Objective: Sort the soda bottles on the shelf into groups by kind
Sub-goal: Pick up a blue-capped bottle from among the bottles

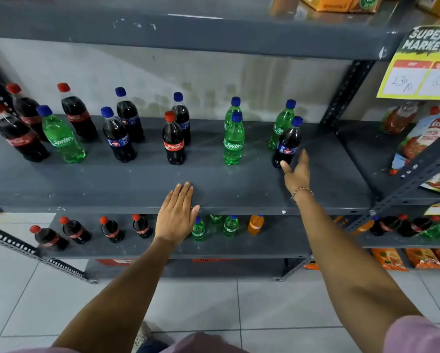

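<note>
The blue-capped cola bottle (286, 143) stood at the right of the shelf (137, 184), just in front of a Sprite bottle (281, 124); full, smooth plastic, it looked heavy and best gripped mid-body. Your right hand (296, 171) reached it open-fingered, thumb touching its base, holding nothing; your left hand (177, 212) lay flat and empty on the near edge

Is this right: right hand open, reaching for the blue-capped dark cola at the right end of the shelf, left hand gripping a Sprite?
Not quite. The head view shows the left hand lying flat and empty on the shelf's front edge, holding no Sprite. The rest stands: the right hand is open beside the blue-capped dark cola at the right end.
</note>
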The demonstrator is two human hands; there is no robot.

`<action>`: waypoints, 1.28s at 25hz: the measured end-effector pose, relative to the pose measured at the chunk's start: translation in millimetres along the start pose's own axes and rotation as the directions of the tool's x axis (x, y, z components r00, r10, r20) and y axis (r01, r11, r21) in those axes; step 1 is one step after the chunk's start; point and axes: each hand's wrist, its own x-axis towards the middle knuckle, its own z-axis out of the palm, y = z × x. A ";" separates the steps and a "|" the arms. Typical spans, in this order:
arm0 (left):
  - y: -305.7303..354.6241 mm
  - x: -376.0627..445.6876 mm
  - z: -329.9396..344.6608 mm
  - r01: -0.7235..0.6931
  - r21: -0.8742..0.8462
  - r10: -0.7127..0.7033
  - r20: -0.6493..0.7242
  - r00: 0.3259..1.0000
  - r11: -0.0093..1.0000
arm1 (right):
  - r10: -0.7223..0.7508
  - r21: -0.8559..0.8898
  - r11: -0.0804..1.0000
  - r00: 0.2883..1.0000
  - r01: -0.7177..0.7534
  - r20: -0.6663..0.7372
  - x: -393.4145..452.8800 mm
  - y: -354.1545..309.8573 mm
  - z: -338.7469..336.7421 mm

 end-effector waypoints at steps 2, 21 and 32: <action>-0.4 0.0 -2.2 0.018 -0.011 -0.018 0.010 1.000 1.000 | -0.035 -0.007 0.999 0.999 0.035 0.003 4.7 -2.3 0.7; -69.9 -18.3 -20.2 0.033 0.054 -0.032 -0.018 0.999 0.998 | -0.120 0.178 0.978 0.991 0.108 0.058 -81.6 -13.5 77.3; -198.9 -48.0 -58.5 0.120 0.050 -0.116 -0.074 0.990 0.991 | -0.194 0.180 0.972 0.946 0.149 0.261 -134.7 -74.0 229.2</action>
